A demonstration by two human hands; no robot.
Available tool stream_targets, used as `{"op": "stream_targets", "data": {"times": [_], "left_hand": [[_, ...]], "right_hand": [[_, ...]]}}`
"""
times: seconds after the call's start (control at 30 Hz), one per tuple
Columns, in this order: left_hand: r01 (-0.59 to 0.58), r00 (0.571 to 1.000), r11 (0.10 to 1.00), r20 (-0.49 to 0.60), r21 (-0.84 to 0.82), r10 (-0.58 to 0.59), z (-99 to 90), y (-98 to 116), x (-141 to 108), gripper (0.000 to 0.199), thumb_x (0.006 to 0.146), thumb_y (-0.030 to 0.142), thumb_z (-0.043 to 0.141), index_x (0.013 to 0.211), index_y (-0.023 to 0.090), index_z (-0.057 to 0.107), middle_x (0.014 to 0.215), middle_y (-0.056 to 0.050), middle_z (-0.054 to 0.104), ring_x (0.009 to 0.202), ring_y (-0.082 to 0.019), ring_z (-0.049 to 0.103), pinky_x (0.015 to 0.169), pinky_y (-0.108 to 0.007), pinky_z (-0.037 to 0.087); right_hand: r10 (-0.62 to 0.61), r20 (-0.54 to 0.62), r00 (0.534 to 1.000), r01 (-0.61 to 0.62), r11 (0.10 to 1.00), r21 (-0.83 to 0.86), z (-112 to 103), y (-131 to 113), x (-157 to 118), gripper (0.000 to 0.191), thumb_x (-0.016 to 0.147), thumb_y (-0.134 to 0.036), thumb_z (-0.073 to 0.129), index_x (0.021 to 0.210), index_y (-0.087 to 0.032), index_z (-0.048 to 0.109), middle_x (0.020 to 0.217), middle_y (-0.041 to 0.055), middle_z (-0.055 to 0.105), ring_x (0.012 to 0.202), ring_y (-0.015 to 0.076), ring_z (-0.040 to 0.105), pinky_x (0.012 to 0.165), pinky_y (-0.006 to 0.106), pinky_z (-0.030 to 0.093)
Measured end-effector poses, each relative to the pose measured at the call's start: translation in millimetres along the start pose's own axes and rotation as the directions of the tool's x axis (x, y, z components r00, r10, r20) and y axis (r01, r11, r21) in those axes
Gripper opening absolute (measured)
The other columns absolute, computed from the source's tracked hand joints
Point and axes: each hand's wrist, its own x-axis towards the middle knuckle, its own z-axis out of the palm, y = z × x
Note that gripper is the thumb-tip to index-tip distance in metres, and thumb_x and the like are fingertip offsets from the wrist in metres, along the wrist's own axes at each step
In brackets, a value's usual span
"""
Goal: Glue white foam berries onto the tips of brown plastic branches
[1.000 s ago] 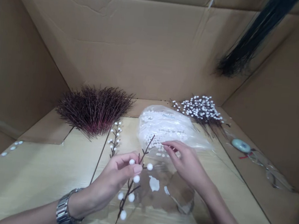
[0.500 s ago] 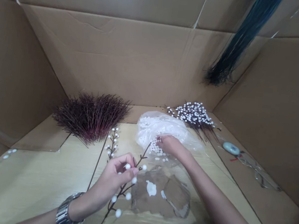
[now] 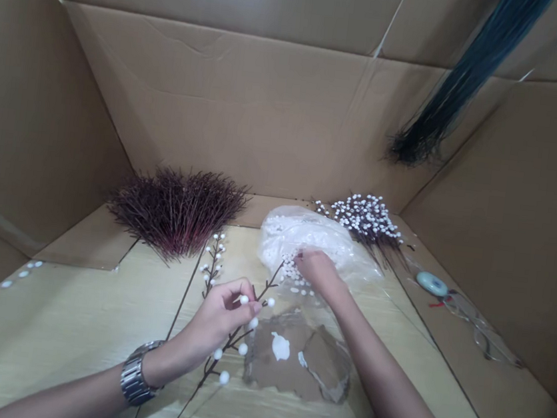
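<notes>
My left hand, with a metal watch on the wrist, pinches a brown artificial berry twig between thumb and fingers. White berries sit on its lower side shoots, while the upper tip is bare. My right hand reaches into the mouth of a clear plastic bag, its fingers drawn together among loose white berries. What lies between those fingertips is hidden. Below the bag, a torn cardboard piece carries a white glue-like blob.
Bare brown twigs are heaped at the back left. A berried twig lies by them. More berried twigs are piled back right. Glasses and a pale-green oval object lie on the right. Dark strands hang above; cardboard walls surround the table.
The whole view has shifted slightly as the head moved. My left hand still holds the twig, and my right hand stays at the berries in the bag.
</notes>
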Motion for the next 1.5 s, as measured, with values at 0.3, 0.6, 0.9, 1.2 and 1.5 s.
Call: {"op": "stream_targets", "data": {"times": [0.3,0.6,0.9,1.2,1.5], "left_hand": [[0.003,1.0,1.0,-0.009,0.014,-0.003,2.1,5,0,0.027,0.079,0.032,0.074,0.066,0.019,0.053,0.067,0.003,0.052,0.066,-0.014,0.046,0.062,-0.024,0.035],[-0.015,1.0,1.0,-0.005,0.013,0.016,1.5,3,-1,0.027,0.078,0.033,0.074,0.066,0.019,0.053,0.066,0.004,0.052,0.064,-0.013,0.047,0.061,-0.025,0.035],[0.004,1.0,1.0,-0.003,0.019,-0.004,1.8,7,1,0.024,0.078,0.032,0.071,0.067,0.021,0.052,0.065,0.003,0.053,0.061,-0.014,0.046,0.055,-0.025,0.034],[-0.148,0.988,0.984,-0.024,0.095,0.151,-0.2,4,-6,0.021,0.083,0.024,0.068,0.071,0.02,0.052,0.074,0.002,0.052,0.071,-0.015,0.049,0.066,-0.028,0.039],[-0.22,0.975,0.966,0.002,0.138,0.222,1.7,9,-12,0.018,0.081,0.012,0.067,0.072,0.02,0.054,0.076,0.002,0.053,0.073,-0.015,0.051,0.068,-0.028,0.04]], "right_hand": [[0.062,-0.137,0.989,-0.068,0.997,-0.046,20,-7,-2,0.032,0.098,-0.033,0.061,0.127,-0.017,0.061,0.126,0.0102,0.064,0.109,0.0227,0.066,0.092,0.043,0.058],[0.055,-0.196,0.979,-0.045,0.998,0.051,20,-8,2,0.026,0.097,-0.032,0.063,0.115,-0.014,0.065,0.12,0.0101,0.066,0.112,0.024,0.064,0.099,0.047,0.052],[-0.048,-0.363,0.93,0.219,0.868,0.446,-21,-18,-84,0.027,0.102,-0.036,0.048,0.107,-0.018,0.067,0.103,0.0068,0.073,0.091,0.0177,0.067,0.087,0.03,0.052],[0.282,-0.361,0.889,0.371,0.016,0.928,-4,-80,-160,0.01,0.085,-0.025,0.078,0.095,-0.025,0.075,0.1,0.0034,0.073,0.097,0.018,0.069,0.084,0.029,0.057],[0.241,-0.485,0.841,0.469,0.124,0.874,-10,-93,-157,0.013,0.089,-0.018,0.072,0.096,-0.028,0.077,0.103,0.0016,0.075,0.106,0.0162,0.069,0.092,0.027,0.057]]}}
